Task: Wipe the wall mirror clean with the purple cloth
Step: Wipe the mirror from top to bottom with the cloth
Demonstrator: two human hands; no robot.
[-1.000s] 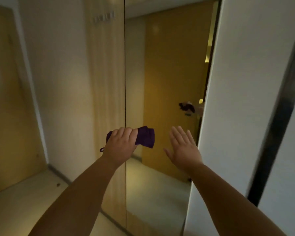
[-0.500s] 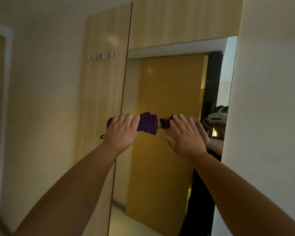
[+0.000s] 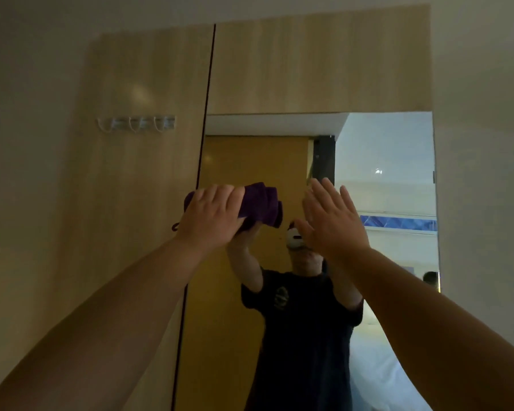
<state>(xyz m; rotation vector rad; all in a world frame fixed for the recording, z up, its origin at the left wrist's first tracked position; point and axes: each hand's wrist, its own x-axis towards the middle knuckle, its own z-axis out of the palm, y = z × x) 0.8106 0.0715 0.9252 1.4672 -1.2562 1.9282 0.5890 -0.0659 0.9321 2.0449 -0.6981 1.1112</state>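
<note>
Up near the left edge of the wall mirror (image 3: pixel 383 161), the purple cloth (image 3: pixel 263 204) is bunched into a thick wad, not spread flat, and it sits at roughly head height in front of the glass. Bundled like that it gives a firm pad to press with, though I'd judge it will need opening out a little to cover more surface per stroke. Whether it already touches the glass I cannot tell; its reflection seems to meet it just below, which suggests it is at least very close.

The left hand (image 3: pixel 211 216) has the cloth, fingers curled over the top of the wad and closed round it, with a small loop of the fabric hanging out behind the wrist. The right hand (image 3: pixel 330 218) holds nothing: it is flat and spread, fingers straight and pointing up, palm toward the mirror just beside the cloth. That looks like a bracing or steadying hand, or one about to help unfold the bundle.

Both arms reach up and forward, so the wiping probably starts high and works down. Left of the mirror runs a pale wood panel (image 3: pixel 143 203) carrying a row of wall hooks (image 3: pixel 136 123), well clear of the hands.
</note>
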